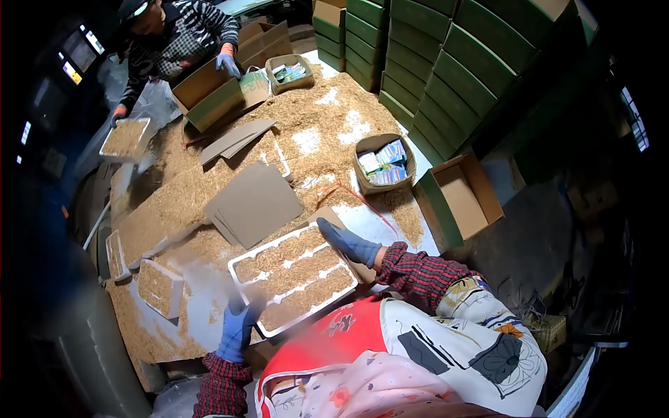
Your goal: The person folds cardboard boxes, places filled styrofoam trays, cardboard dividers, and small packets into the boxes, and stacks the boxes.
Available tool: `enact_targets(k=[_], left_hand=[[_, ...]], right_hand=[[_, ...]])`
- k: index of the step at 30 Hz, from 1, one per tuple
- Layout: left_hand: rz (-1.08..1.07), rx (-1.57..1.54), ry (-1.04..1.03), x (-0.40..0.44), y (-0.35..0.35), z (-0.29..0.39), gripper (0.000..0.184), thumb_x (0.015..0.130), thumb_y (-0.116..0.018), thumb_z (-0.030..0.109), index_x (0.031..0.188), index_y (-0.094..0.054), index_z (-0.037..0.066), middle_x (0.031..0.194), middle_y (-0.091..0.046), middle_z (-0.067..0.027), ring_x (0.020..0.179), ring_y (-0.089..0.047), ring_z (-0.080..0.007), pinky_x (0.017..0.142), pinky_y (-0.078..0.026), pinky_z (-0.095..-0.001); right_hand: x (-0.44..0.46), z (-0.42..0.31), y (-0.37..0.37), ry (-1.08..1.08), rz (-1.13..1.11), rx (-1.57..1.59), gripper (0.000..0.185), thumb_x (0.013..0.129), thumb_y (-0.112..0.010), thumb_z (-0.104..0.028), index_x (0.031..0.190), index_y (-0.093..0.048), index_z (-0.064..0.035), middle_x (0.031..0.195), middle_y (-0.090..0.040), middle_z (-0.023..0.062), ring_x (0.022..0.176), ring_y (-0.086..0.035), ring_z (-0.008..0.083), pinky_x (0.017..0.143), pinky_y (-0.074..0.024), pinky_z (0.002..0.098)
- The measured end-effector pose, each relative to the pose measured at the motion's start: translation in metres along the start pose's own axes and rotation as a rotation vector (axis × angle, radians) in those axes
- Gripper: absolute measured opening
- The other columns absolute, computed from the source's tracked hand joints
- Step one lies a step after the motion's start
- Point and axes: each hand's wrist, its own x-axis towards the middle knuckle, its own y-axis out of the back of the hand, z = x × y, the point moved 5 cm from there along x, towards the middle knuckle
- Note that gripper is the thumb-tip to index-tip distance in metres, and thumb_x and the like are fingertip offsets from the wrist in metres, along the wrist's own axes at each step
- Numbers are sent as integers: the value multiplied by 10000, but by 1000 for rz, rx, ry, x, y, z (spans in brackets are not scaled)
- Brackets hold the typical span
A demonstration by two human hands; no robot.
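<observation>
A white foam tray point(333, 301) filled with light brown shavings lies in front of me at the table's near edge. My right hand point(350, 245), in a blue-grey glove, rests along the tray's upper right edge with its fingers stretched out. Brown cardboard point(332, 217) shows beside and partly under that hand. At the tray's lower left side is my left hand point(239, 329), gloved in blue, its fingers smeared by motion. Whether it touches the tray I cannot tell. Flat grey-brown cardboard sheets point(255, 202) lie just beyond the tray.
Shavings cover much of the white table point(362, 221). Other filled foam trays point(160, 287) stand at left. A basket of colourful packets point(383, 164) and an open green carton point(465, 198) are at right, below stacked green boxes point(456, 83). Across the table, a co-worker point(171, 49) holds a tray.
</observation>
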Motion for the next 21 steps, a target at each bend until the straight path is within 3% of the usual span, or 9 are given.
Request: enact_targets(k=[3, 4, 6, 9, 12, 15, 16, 20, 21], left_hand=[[37, 81, 29, -1, -4, -14, 708, 846, -696, 178, 1427, -316, 42, 1266, -537, -108, 1121, -541, -195, 950, -446, -340], [69, 125, 27, -1, -5, -16, 745, 837, -706, 159, 1442, -287, 45, 1282, -527, -113, 1134, -534, -205, 966, -439, -349], [156, 494, -28, -1, -3, -38, 902, 778, -760, 233, 1466, -212, 34, 1219, -567, -161, 1068, -584, -271, 904, -476, -376], [349, 1108, 79, 4, -16, -46, 1131, 705, -799, 419, 1483, -96, -4, 1052, -632, -246, 898, -645, -384, 763, -515, -421], [381, 1401, 113, 23, -26, -64, 1033, 751, -714, 517, 1467, -192, -13, 1058, -643, -206, 888, -663, -320, 693, -528, -430], [159, 1452, 362, 33, -47, -33, 617, 826, -605, 369, 1295, -469, -7, 1071, -605, -165, 941, -615, -268, 724, -511, -382], [159, 1451, 363, 37, -45, -37, 617, 826, -605, 369, 1295, -469, -7, 1071, -605, -165, 941, -615, -268, 724, -511, -382], [-146, 1780, 158, 38, -55, -14, 415, 831, -617, 347, 1102, -609, 34, 1013, -606, -140, 945, -604, -229, 707, -497, -349], [-173, 1537, 110, 40, -52, -4, 413, 834, -616, 332, 1111, -603, 26, 1013, -614, -151, 938, -611, -250, 720, -499, -367]], right_hand=[[19, -10, 42, -80, 80, -16, 695, 893, -614, -453, 1373, -433, 16, 1334, -521, 185, 1185, -527, 282, 982, -442, 329], [43, -3, 80, 180, 306, -155, 667, 852, -662, -452, 1306, -513, 13, 1257, -577, 202, 1135, -565, 297, 955, -466, 348], [53, -31, 155, 329, 756, -487, 611, 824, -680, -422, 1245, -556, 4, 1229, -597, 205, 1113, -590, 317, 929, -475, 358], [110, 31, 249, -80, 763, -903, 628, 754, -664, -500, 1204, -565, -74, 1167, -615, 209, 1120, -576, 354, 937, -454, 428], [107, 24, 248, -404, 620, -1166, 467, 794, -593, -375, 1200, -582, -145, 1182, -619, 177, 1112, -588, 328, 917, -463, 435], [95, 24, 254, -161, 945, -977, 353, 790, -585, -293, 1117, -644, -174, 1086, -668, 120, 1019, -628, 300, 874, -480, 413], [99, 36, 266, -69, 954, -889, 283, 782, -603, -270, 1031, -684, -161, 1007, -687, 123, 975, -636, 306, 861, -487, 398], [79, 46, 278, 48, 896, -708, 193, 786, -617, -232, 906, -720, -122, 940, -698, 127, 909, -648, 291, 814, -498, 378], [78, 51, 284, 21, 912, -560, 187, 788, -622, -223, 909, -718, -118, 927, -699, 124, 895, -652, 282, 804, -498, 368]])
